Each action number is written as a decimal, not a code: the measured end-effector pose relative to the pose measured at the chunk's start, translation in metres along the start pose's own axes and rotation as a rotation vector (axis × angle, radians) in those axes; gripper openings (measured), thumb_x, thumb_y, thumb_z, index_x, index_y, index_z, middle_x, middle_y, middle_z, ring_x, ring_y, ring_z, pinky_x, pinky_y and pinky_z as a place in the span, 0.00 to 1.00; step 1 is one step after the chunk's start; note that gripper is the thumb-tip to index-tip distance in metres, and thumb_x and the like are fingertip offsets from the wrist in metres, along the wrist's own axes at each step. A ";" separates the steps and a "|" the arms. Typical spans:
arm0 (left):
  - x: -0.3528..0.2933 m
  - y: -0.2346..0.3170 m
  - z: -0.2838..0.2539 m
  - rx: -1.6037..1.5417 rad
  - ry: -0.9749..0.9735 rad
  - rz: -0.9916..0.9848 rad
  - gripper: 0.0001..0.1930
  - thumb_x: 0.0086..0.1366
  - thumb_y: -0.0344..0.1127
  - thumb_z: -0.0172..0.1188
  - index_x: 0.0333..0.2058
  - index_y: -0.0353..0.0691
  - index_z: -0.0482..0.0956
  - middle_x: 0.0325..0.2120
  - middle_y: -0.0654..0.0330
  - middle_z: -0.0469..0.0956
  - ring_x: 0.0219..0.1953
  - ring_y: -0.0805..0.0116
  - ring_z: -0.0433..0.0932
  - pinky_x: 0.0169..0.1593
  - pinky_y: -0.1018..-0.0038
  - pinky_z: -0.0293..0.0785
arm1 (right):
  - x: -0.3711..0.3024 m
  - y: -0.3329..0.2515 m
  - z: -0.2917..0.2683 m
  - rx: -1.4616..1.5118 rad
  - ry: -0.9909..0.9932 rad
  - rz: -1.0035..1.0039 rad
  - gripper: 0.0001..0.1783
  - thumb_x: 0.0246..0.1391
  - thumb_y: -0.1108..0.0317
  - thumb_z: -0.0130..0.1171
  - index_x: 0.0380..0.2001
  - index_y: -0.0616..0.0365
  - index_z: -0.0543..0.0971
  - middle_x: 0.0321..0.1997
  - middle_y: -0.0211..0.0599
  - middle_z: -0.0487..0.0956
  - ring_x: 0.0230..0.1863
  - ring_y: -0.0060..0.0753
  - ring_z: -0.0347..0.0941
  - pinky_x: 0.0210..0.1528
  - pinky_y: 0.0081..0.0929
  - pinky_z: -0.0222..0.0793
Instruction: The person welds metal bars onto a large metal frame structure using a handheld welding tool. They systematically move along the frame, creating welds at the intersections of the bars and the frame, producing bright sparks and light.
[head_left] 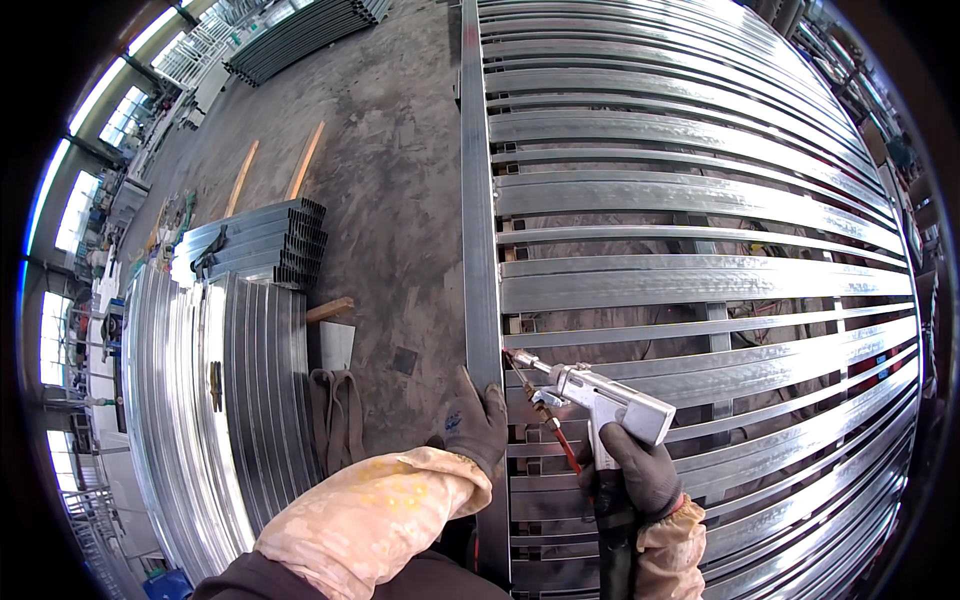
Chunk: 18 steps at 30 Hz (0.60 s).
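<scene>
A stained grey concrete floor (390,180) carries everything. On it lie a wide frame of galvanized steel slats (690,200), a stack of square tubes (265,245), steel sheets (215,400), two wooden battens (275,170) and a far tube pile (300,35).

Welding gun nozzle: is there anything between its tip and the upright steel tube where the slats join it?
Nothing visible. The right hand holds the welding gun, and its tip points straight at the joint on the upright steel tube. The left hand rests on the tube just below, beside the tip's path, not across it.
</scene>
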<state>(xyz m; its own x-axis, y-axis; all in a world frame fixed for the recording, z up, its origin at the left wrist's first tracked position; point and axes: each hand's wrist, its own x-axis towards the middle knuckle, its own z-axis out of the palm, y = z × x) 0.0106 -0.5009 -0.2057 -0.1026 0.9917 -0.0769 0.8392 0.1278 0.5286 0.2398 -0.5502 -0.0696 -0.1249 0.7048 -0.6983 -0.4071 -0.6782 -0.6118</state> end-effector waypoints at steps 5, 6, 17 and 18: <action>0.003 0.009 -0.010 -0.121 -0.141 -0.109 0.34 0.74 0.43 0.46 0.69 0.24 0.49 0.61 0.30 0.64 0.63 0.37 0.66 0.65 0.56 0.61 | 0.001 -0.001 0.001 -0.025 -0.009 -0.016 0.20 0.66 0.63 0.55 0.56 0.62 0.72 0.31 0.38 0.81 0.23 0.31 0.79 0.24 0.27 0.75; 0.003 0.013 -0.013 -0.181 -0.207 -0.158 0.34 0.75 0.41 0.46 0.69 0.24 0.47 0.66 0.31 0.59 0.69 0.40 0.60 0.70 0.60 0.55 | 0.000 -0.001 0.000 -0.030 -0.013 -0.026 0.20 0.66 0.63 0.55 0.56 0.62 0.72 0.31 0.38 0.81 0.23 0.31 0.79 0.24 0.27 0.75; 0.003 -0.002 0.001 -0.197 -0.057 -0.035 0.36 0.73 0.46 0.46 0.68 0.24 0.49 0.55 0.26 0.71 0.55 0.32 0.74 0.58 0.50 0.70 | 0.002 0.005 -0.006 0.015 -0.038 -0.020 0.22 0.67 0.61 0.56 0.58 0.62 0.71 0.33 0.39 0.81 0.24 0.32 0.79 0.25 0.28 0.75; 0.003 -0.003 0.001 -0.213 -0.053 -0.036 0.36 0.73 0.46 0.46 0.68 0.24 0.49 0.55 0.26 0.71 0.55 0.32 0.74 0.58 0.50 0.70 | 0.002 0.005 -0.006 0.019 -0.039 -0.021 0.22 0.67 0.61 0.56 0.58 0.62 0.71 0.33 0.39 0.81 0.24 0.32 0.79 0.25 0.28 0.75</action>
<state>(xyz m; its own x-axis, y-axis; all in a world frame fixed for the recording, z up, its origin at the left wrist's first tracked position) 0.0087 -0.4987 -0.2080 -0.0977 0.9853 -0.1401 0.7029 0.1679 0.6912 0.2430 -0.5536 -0.0767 -0.1509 0.7269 -0.6699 -0.4268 -0.6592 -0.6191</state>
